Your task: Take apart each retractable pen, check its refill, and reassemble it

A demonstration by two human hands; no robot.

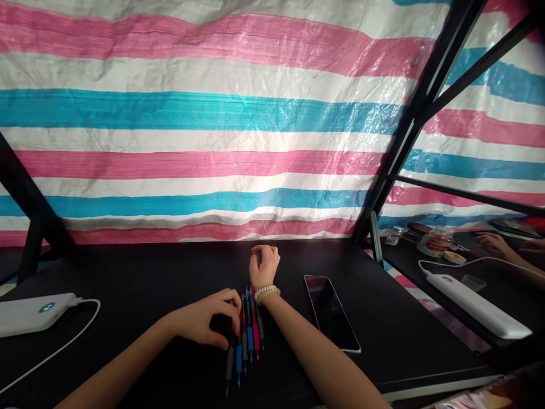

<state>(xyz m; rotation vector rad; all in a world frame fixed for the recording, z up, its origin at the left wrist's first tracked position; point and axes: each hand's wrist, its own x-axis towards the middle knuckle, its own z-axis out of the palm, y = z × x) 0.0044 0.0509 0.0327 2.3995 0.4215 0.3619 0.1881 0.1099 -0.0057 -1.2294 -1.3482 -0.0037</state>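
A row of several click pens (250, 335) lies side by side on the black tabletop, their grips grey, blue and pink and their tips toward me. My left hand (215, 315) curves over the left side of the row. Its fingertips are at the outer pens, and the thumb stands apart from them. Beyond the far ends of the pens, my right hand (264, 266) is loosely bent, with a gap between thumb and forefinger and nothing visible in it. Some of its fingertips are hidden. A beaded bracelet (267, 292) circles the right wrist, which partly covers the pens' upper ends.
A smartphone (332, 313) lies right of my right forearm. At the left edge rests a white power bank (36, 314) with a cable. A neighbouring table holds another white power bank (479, 307), jars (435, 243) and another person's hand (496, 245). Black frame bars (398, 128) flank the table.
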